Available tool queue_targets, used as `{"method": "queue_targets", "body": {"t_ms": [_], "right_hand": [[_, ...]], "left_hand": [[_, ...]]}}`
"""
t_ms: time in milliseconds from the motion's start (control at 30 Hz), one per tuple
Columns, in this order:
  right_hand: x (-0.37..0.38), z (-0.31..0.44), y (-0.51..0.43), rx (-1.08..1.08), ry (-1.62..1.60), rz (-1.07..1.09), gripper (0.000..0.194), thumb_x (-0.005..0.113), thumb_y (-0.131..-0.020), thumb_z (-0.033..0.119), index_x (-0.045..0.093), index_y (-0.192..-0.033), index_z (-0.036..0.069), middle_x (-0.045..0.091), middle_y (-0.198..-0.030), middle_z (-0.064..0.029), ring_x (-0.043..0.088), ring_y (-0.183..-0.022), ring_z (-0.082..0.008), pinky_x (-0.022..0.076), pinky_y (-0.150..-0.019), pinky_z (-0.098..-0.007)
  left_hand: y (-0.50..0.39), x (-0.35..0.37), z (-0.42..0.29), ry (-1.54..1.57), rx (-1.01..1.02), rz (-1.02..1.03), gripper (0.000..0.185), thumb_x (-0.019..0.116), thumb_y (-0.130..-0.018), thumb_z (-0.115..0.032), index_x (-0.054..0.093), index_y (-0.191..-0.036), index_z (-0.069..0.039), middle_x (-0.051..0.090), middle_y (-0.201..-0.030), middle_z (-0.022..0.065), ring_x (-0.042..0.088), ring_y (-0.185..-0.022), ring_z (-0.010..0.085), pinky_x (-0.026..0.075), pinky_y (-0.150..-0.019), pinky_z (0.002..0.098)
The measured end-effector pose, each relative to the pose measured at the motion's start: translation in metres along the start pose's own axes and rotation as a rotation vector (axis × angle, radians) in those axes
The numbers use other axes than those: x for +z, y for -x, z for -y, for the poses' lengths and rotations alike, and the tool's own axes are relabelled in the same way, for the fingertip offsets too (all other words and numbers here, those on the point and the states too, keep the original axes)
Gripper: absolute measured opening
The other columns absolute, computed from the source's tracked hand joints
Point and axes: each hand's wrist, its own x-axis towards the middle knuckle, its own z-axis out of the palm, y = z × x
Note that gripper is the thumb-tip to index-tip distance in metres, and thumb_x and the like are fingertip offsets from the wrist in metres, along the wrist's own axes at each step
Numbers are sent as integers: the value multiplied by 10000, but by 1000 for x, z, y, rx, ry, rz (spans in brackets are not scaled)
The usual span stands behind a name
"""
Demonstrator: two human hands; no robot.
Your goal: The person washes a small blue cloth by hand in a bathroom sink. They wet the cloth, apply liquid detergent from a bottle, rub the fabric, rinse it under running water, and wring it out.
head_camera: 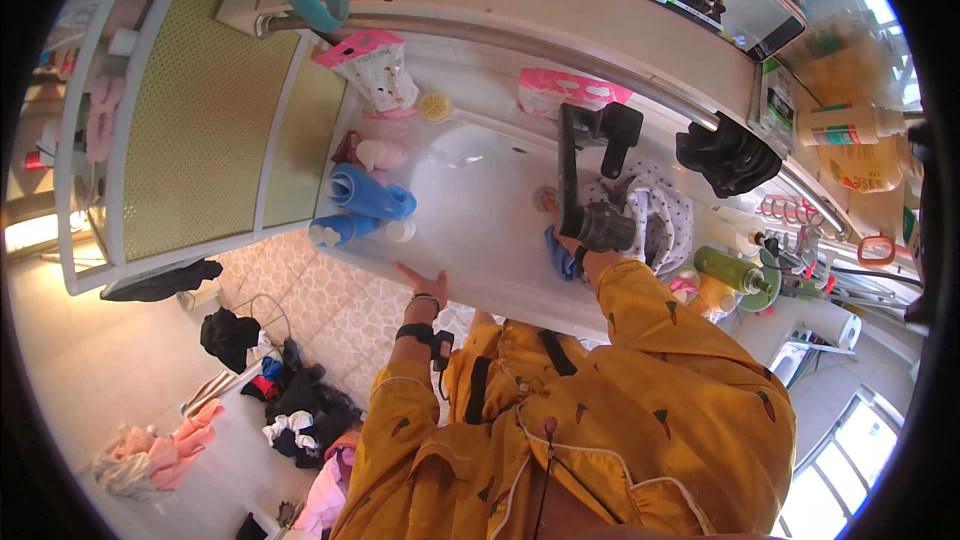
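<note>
My left hand (426, 283) is at the near rim of a white bathtub (480, 295), fingers apart and holding nothing. My right hand (557, 219) reaches down into the tub beside the round drain (547, 199), partly hidden behind a black tap (574, 187). A blue cloth (559, 253) lies against this hand; whether the fingers grip it cannot be told. Just right of the tap is a bunched white cloth with dark spots (660, 214). Both wrists wear dark bands.
Blue bottles (367, 191), a yellow-headed brush (435, 108) and pink-and-white packs (375, 75) stand or lie at the tub's left and far sides. A metal rail (480, 31) crosses above, with a black cloth (726, 156) on it. Pump bottles (727, 270) are at right; clothes (300, 405) are piled lower left.
</note>
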Motion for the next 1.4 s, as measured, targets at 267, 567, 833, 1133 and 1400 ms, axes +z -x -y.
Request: {"method": "queue_targets", "body": {"t_ms": [267,567,833,1133,1400], "right_hand": [[4,4,5,-11,-3,6,270,477,-872,214,554,-1120,143,593,-1064,-100,550,-1017,-280,364,-917,-452],[2,11,-2,-30,-7,6,248,479,-874,218,567,-1091,138,596,-1045,-97,555,-1002,-274,381,-899,-443],[7,13,-4,-43,-13,12,231,481,-876,221,579,-1065,134,600,-1028,-94,560,-989,-269,395,-882,-435],[8,12,-4,-51,-4,14,215,483,-878,225,592,-1036,130,603,-1010,-91,565,-974,-263,412,-864,-427],[8,9,-6,-64,-4,2,205,485,-879,228,604,-1011,126,607,-993,-88,570,-961,-258,426,-848,-419]], "left_hand": [[-8,2,12,26,12,16,1075,560,-870,-269,-410,-1293,-80,249,-1440,279,329,-1319,345,211,-1112,372],[-11,4,15,10,88,-16,1080,554,-866,-303,-417,-1288,-86,228,-1443,292,318,-1320,370,200,-1116,387],[5,-8,-3,-72,-49,2,1092,568,-848,-356,-404,-1309,-171,377,-1337,338,410,-1225,455,269,-1076,484],[-1,-6,3,-52,-65,39,1098,583,-837,-334,-384,-1325,-155,375,-1342,333,413,-1230,438,286,-1073,447],[0,-6,2,-7,40,0,1102,584,-841,-314,-388,-1314,-102,343,-1369,322,405,-1251,402,279,-1079,403]]}}
